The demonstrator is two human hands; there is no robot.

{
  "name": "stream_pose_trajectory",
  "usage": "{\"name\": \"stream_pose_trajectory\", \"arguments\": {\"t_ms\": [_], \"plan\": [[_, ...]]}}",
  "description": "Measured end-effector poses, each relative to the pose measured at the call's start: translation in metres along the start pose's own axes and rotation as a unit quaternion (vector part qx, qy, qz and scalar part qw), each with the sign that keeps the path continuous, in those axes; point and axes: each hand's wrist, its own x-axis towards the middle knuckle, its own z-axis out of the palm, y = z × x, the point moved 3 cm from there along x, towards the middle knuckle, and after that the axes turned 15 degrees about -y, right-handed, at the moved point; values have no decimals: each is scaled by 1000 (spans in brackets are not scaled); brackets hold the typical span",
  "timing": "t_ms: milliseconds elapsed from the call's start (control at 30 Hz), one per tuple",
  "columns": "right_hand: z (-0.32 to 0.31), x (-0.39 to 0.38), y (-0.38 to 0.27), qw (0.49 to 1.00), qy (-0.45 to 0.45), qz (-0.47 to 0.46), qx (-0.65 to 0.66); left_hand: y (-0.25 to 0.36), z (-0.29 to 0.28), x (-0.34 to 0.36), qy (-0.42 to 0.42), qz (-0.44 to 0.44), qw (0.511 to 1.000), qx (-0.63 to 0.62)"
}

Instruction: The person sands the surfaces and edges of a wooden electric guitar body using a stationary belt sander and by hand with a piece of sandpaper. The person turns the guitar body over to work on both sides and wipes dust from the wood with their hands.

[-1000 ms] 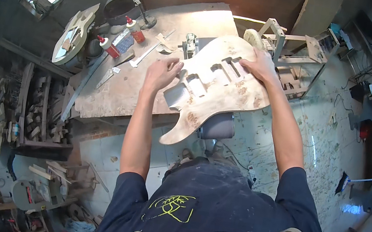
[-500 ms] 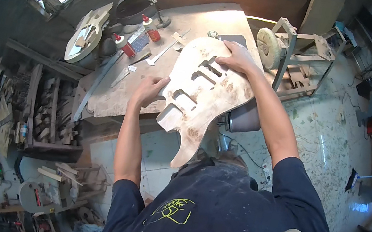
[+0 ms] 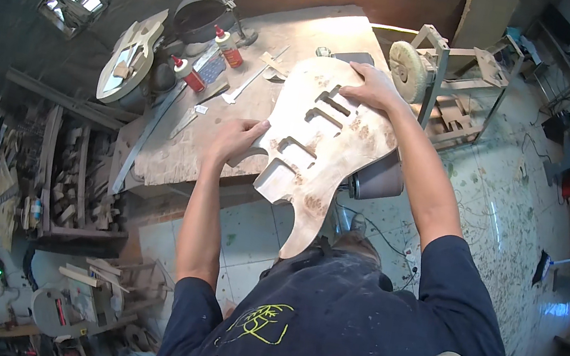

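Observation:
A pale, unfinished electric guitar body (image 3: 350, 147), with brown burl spots and several routed cavities, is held up over the front of the workbench (image 3: 325, 25). My left hand (image 3: 234, 141) grips its left edge near the waist, the thumb lying on the top face. At the far right edge, my right hand (image 3: 375, 91) has its fingers over the face beside a cavity; the rest of its grip is hidden underneath. The horn end of the body points down toward my chest.
Two red-capped glue bottles (image 3: 229, 48) stand on the bench. Another guitar body (image 3: 135, 62) leans at its left. A buffing wheel (image 3: 407, 72) on a frame stands right of the bench, and a grey cylinder (image 3: 379, 181) sits below the held body. Wood scraps fill a shelf (image 3: 76, 230) at left.
The guitar body has shifted slightly to the right and turned a little, with both hands still on it. My left hand has moved slightly right along with it.

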Motion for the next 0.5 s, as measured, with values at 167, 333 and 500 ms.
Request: {"name": "stream_pose_trajectory", "arguments": {"t_ms": [167, 333, 500], "plan": [[-6, -1, 0, 999, -44, 18, 4, -11, 3, 13, 1, 31, 999, -22], [2, 2, -21, 999, -48, -2, 1, -36, -1, 11, -13, 44, 995, -90], [12, 4, -29, 1000, -5, -26, 6, -43, -7, 5, -19, 39, 993, -112]]}}
